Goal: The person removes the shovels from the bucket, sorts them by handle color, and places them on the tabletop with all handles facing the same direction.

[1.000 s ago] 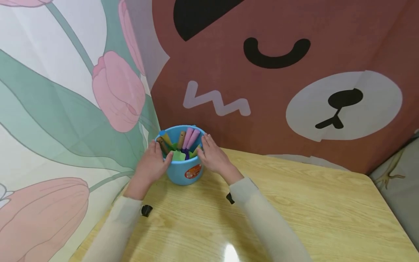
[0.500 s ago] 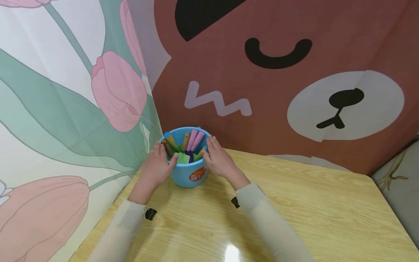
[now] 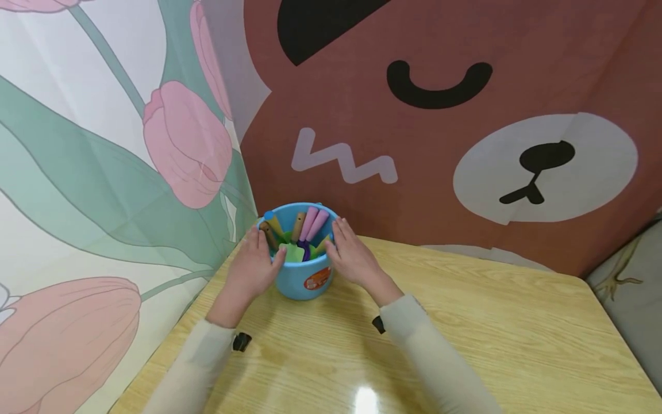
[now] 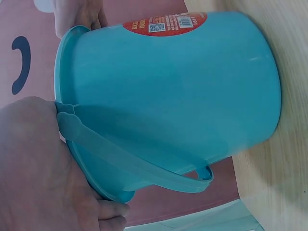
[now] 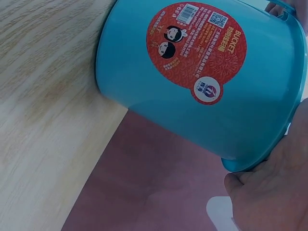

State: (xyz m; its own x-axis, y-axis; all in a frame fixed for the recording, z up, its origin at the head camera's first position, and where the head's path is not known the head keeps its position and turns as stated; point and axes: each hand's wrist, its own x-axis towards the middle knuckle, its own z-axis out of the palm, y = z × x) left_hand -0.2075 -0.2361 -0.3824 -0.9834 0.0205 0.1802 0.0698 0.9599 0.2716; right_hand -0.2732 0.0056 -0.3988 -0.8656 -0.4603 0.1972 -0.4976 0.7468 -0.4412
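A light blue plastic bucket (image 3: 292, 282) with a red label (image 5: 197, 48) stands on the wooden table. My left hand (image 3: 253, 267) holds its rim from the left, thumb at the front edge. Opposite it, my right hand (image 3: 355, 256) grips the right side of the rim. Several hand tools with brown, yellow and pink handles (image 3: 316, 223) lean inside the bucket. Among them show a light green blade (image 3: 292, 253) and a dark purple part; their lower ends are hidden. In the left wrist view, the bucket's handle (image 4: 130, 161) hangs down along the outer wall.
The wooden tabletop (image 3: 481, 328) extends to the right and front. Behind the bucket rises a wall cloth with a brown bear (image 3: 351, 109); a tulip-patterned cloth (image 3: 186, 144) borders the table's left edge. These two meet in the corner close behind the bucket.
Both hands and the bucket have shifted a little to the right and nearer to me. The hold on the rim looks the same, and the tools stay inside.
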